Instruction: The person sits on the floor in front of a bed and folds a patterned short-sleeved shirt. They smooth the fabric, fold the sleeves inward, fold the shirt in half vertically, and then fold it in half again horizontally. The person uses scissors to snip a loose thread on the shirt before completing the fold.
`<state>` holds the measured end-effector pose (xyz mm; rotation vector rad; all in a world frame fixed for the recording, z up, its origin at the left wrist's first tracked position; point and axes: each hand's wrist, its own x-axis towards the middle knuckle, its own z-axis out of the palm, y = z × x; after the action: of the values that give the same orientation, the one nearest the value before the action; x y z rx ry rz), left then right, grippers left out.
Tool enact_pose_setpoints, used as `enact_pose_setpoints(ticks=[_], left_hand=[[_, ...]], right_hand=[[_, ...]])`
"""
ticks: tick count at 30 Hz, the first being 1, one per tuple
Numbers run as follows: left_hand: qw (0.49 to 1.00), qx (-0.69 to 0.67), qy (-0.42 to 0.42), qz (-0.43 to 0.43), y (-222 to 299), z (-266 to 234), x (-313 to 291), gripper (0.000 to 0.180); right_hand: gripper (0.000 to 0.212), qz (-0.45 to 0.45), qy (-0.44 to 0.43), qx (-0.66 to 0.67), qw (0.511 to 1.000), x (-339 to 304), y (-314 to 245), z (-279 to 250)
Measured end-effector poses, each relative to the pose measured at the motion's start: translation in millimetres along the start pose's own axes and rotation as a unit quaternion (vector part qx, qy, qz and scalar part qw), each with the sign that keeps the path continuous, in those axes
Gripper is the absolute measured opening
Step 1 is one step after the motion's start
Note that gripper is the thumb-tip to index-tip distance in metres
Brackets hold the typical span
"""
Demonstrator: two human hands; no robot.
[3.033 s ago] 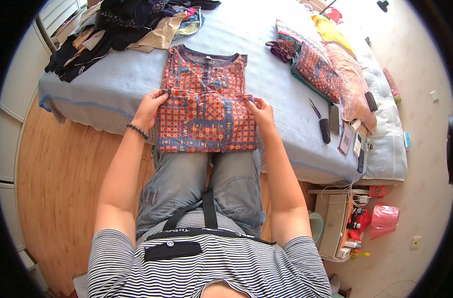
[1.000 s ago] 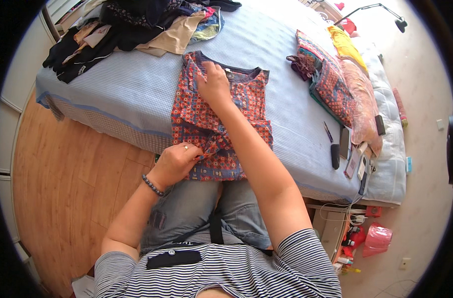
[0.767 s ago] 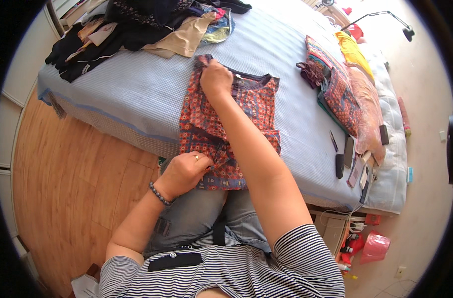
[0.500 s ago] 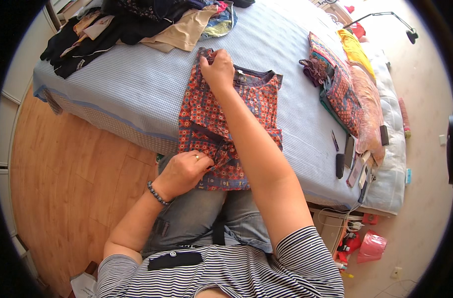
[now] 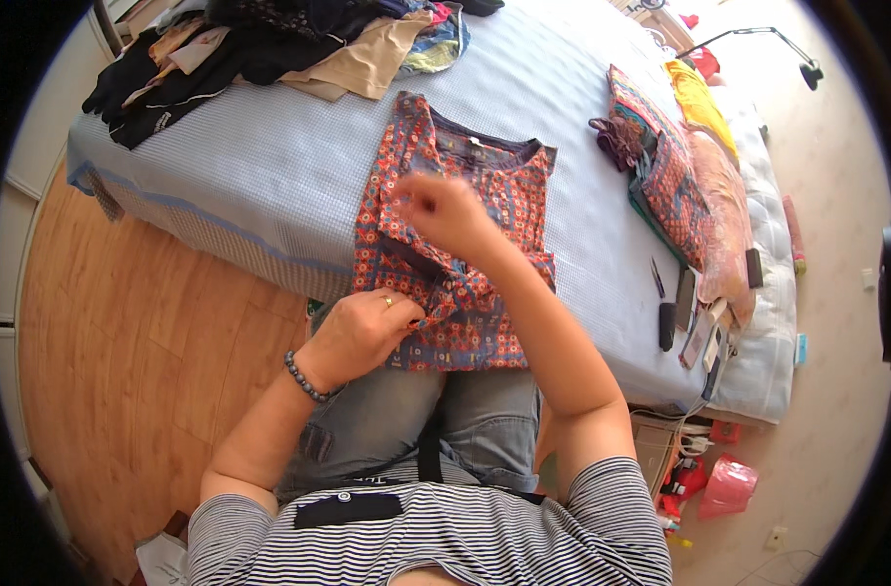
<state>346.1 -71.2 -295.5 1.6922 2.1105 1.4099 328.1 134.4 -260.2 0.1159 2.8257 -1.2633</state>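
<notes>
A red and navy patterned garment [image 5: 494, 210] with a round dark neckline lies spread along the near edge of the bed, its hem by my knees. A dark band and a knotted tie cross its lower middle. My left hand [image 5: 362, 332], wearing a ring and a dark bead bracelet, pinches the patterned cloth beside the knot. Over the garment's upper left part is my right hand [image 5: 450, 217], clear of the shoulder. Its fingers curl inward but are smeared by motion, so their hold cannot be made out.
Under the garment is a bed with a light blue checked cover [image 5: 270, 176]. A clothes heap [image 5: 270, 49] lies at the far left, folded patterned clothes [image 5: 675, 186] at the right. Phones [image 5: 698, 342] and a black case [image 5: 667, 327] sit near the right edge. Wooden floor [image 5: 152, 342] shows at left.
My right hand has let go of the garment's left shoulder and come down toward its middle. The shoulder cloth now lies uncovered. My left hand stays nearly in place.
</notes>
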Motion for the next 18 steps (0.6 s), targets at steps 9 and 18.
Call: enact_pose_setpoints(ticks=[9,18], left_hand=[[1.0,0.011,0.015,-0.02,6.6,12.6,-3.6,0.018],[0.999,0.025,0.025,-0.008,16.5,8.5,-1.1,0.017]], right_hand=[[0.025,0.003,0.13,-0.072,0.989,-34.2,23.0,31.4],[0.02,-0.142,0.132,0.02,0.981,-42.9,13.7,19.6]])
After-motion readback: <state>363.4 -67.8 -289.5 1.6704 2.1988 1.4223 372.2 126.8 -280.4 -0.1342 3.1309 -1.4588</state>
